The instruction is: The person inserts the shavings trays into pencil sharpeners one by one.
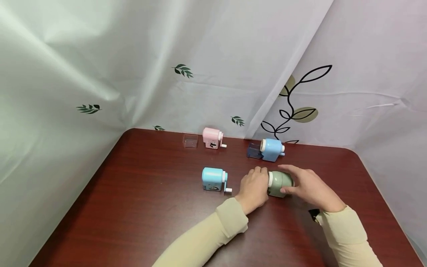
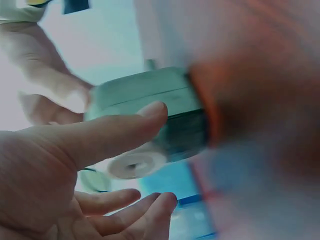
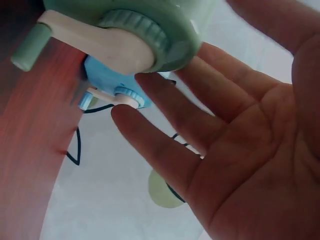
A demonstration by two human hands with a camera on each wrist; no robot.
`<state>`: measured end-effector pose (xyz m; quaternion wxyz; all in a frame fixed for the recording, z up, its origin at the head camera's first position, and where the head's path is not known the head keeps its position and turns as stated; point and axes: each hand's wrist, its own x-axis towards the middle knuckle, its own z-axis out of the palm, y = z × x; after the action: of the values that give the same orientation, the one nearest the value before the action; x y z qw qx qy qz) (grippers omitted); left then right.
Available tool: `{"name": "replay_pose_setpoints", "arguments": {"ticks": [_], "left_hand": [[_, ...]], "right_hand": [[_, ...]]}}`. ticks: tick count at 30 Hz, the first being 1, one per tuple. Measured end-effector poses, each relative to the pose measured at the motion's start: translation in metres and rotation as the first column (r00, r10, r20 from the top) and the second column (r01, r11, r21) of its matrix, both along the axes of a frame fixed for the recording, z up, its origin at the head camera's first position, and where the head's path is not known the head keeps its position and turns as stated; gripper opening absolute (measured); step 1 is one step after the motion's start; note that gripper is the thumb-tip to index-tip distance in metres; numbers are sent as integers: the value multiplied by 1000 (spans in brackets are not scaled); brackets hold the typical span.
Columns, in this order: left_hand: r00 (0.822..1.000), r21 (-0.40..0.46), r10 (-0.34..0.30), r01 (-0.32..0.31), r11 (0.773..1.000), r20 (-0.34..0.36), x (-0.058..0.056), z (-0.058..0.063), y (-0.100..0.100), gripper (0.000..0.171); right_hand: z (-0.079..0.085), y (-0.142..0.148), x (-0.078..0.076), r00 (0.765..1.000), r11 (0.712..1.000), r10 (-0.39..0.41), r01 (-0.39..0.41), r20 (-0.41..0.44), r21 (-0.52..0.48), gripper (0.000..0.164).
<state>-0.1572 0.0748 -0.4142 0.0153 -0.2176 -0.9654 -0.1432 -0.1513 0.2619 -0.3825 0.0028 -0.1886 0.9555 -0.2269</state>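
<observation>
A green crank pencil sharpener [image 1: 280, 182] stands on the table between both hands. My right hand [image 1: 311, 186] holds its body from the right, thumb on the near side and fingers on the far side. My left hand [image 1: 254, 188] is at the sharpener's left face. In the left wrist view, its straight thumb lies across the front by the dark drawer [image 2: 186, 134] and white pencil ring [image 2: 137, 164]; the other fingers are loosely spread, apart from the body. The right wrist view shows the crank handle [image 3: 102, 44] with a green knob, and the right palm off the body.
Behind stands a blue sharpener [image 1: 271, 150] with its dark drawer [image 1: 254, 151] out at the left. A pink sharpener [image 1: 211, 138] is at the back, a clear drawer [image 1: 190, 141] lying beside it. A light-blue sharpener [image 1: 212, 179] stands left of my left hand. White curtain [image 1: 213, 92] borders the table.
</observation>
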Motion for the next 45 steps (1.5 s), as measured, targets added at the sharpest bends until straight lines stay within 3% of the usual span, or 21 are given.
{"name": "replay_pose_setpoints", "arguments": {"ticks": [5,10,14,19,24,29,37,45], "left_hand": [[996,11,-78,79,997,-46,7,33,-12,71],[994,145,-109,109,983,-8,2,67,-32,79],[998,218,-60,60,974,-6,-14,86,-60,78],[999,299,41,-39,954,-2,-39,94,-102,72],[993,359,118,-103,928,-20,-60,92,-142,68],[987,363,157,-140,921,-17,-83,78,-175,68],[967,294,218,-248,923,129,-120,48,-214,80],[956,227,171,-226,947,238,-153,18,-256,91]], "right_hand": [[9,-4,-3,1000,1000,8,-7,-21,16,64],[30,-16,-12,998,999,44,-43,-45,25,61],[50,-29,-24,996,996,78,-76,-47,55,60],[66,-49,-43,995,992,101,-100,-10,77,62],[71,-75,-65,991,982,137,-136,5,131,67],[73,-103,-84,991,971,130,-133,25,198,73],[71,-141,-109,991,960,132,-129,7,248,75],[63,-173,-132,991,951,133,-122,-20,285,70]]}}
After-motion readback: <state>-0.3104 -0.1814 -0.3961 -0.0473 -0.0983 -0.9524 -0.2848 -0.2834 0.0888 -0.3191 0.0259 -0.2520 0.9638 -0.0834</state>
